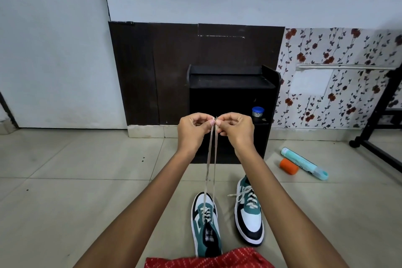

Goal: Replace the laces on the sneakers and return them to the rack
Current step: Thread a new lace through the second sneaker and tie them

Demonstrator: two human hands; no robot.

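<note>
Two white, teal and black sneakers lie on the tiled floor. The near sneaker points away from me and is laced partway up. Both ends of its beige lace run straight up to my hands. My left hand pinches one lace end and my right hand pinches the other; the two tips meet side by side between my fingers. The second sneaker lies to the right, fully laced in white, toe towards me. The black shoe rack stands behind my hands against the wall.
A small blue-lidded jar sits on a rack shelf. An orange roll and a teal tube lie on the floor to the right. A black wheeled stand is at far right. Red patterned cloth covers my lap.
</note>
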